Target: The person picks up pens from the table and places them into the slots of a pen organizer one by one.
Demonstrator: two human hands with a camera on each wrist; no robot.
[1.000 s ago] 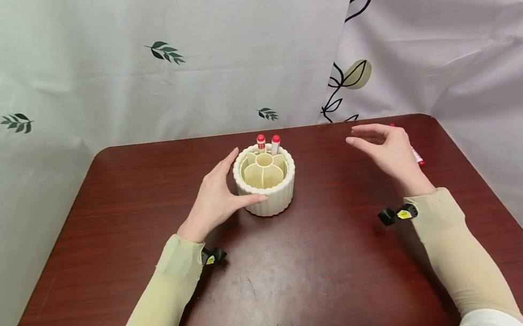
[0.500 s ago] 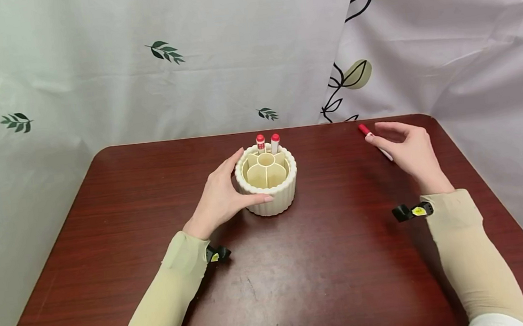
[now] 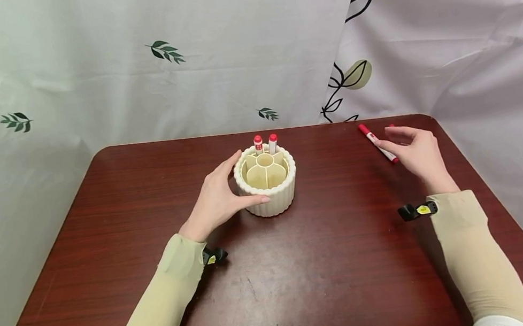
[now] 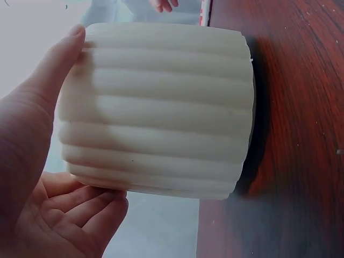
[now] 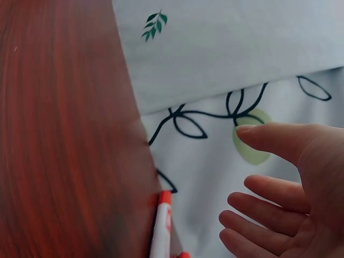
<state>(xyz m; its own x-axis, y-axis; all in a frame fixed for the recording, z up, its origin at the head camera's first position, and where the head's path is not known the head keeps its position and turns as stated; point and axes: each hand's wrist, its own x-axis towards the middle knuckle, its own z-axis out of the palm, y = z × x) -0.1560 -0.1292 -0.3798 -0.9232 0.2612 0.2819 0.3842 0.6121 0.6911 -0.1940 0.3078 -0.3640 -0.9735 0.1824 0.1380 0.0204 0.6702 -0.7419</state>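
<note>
A cream ribbed pen holder (image 3: pixel 276 203) with petal-shaped compartments stands upright on the table. Two red-capped markers (image 3: pixel 273 144) stick up from its back compartments. My left hand (image 3: pixel 214 198) grips its left side, thumb across the front and fingers round the far side; the left wrist view shows the thumb at the rim of the holder (image 4: pixel 161 113). Over at the right, my right hand (image 3: pixel 418 158) hovers with parted, relaxed fingers and holds nothing. A white marker (image 3: pixel 377 143) with red ends lies by its thumb. Behind the hand, another marker (image 3: pixel 392 126) is mostly hidden.
The dark red-brown wooden table (image 3: pixel 322 269) has rounded back corners. White fabric (image 3: pixel 210 56) with leaf prints hangs behind it and along both sides. Black cameras (image 3: pixel 417 211) are strapped to both wrists.
My right hand has moved rightward over the table, uncovering the nearer lying marker. My left hand stays on the pen holder, which has barely shifted.
</note>
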